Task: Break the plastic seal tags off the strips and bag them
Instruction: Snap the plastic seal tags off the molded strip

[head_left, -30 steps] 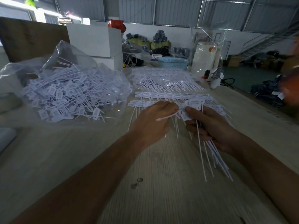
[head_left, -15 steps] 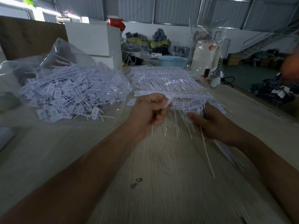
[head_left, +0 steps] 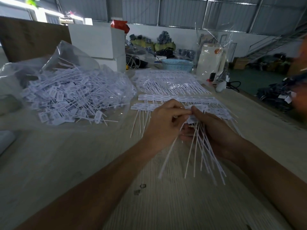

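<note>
Both hands (head_left: 187, 123) pinch 1 seal tag (head_left: 193, 119), its head mostly hidden.

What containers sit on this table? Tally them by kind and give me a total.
Clear plastic bags: 3 (one of loose tags, one of strips, one tall and upright)
White boxes: 2, stacked
Blue basket: 1
Total: 6

Two hands, left (head_left: 163, 123) and right (head_left: 214, 130), one open bag of loose tags (head_left: 69, 97), one blue basket (head_left: 177, 65), two white boxes (head_left: 96, 41)
</note>
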Available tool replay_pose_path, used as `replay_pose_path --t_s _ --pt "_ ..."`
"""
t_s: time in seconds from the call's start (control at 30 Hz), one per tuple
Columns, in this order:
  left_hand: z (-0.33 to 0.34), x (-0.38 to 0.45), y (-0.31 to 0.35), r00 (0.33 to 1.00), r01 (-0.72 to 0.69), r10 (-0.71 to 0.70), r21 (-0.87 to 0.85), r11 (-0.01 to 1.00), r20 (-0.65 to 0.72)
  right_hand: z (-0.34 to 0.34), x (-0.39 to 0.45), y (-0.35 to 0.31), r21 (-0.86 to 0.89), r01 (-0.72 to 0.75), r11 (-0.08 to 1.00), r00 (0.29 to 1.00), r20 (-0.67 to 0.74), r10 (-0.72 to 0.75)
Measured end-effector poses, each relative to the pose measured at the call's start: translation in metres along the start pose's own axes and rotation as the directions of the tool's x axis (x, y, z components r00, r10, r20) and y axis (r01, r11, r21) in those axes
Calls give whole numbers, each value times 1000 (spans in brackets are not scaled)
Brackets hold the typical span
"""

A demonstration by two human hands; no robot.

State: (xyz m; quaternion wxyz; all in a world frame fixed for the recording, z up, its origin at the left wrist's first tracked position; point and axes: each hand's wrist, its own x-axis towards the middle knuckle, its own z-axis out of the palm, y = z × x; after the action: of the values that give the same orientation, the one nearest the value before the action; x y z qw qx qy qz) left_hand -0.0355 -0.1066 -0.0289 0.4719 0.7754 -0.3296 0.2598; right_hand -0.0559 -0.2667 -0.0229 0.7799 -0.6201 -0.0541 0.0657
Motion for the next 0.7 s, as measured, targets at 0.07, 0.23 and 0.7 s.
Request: replay_pose_path --t_s 0.07,0.23,0.7 --pt "1 1 2 997 46 -49 -43 998 -65 2 0 0 48 13 999 999 36 -15" --pt "-1 2 2 959 189 -234 -252 949 -158 9 -1 4 115 34 993 996 80 -43" --pt "-83 31 -16 903 83 9 196 977 -429 17 11 -15 54 241 969 970 7 -242"
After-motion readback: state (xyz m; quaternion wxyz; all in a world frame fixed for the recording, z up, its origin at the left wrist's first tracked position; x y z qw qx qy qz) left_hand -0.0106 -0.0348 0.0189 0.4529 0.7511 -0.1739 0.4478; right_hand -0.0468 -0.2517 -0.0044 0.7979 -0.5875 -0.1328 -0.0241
